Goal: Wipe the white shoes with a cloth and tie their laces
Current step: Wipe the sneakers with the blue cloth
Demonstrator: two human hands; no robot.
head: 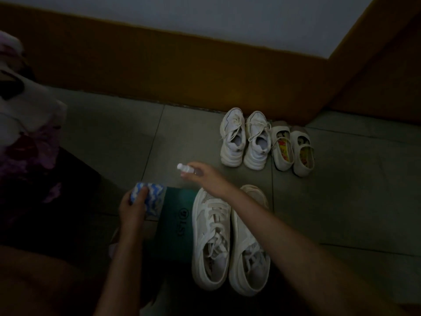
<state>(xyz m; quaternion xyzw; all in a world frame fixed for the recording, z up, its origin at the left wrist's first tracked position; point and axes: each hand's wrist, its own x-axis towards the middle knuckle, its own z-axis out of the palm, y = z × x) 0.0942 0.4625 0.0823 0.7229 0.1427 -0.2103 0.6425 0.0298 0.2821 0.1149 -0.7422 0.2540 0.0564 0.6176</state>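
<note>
Cloth (152, 195) in left hand (132, 209), small bottle (185, 168), perhaps spray, in right hand (208, 179)

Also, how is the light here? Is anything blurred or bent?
Head view: dim, darkest lower left; the right hand and its small bottle are motion-blurred; the left hand's cloth is soft; the brown skirting bows slightly from the wide lens; the near white shoes are readable.

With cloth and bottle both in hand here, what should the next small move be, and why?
Probably bring the small bottle in the right hand over the blue-and-white cloth gripped by the left hand and wet it: the bottle's cap points that way, and the near white shoes lie close by.
</note>
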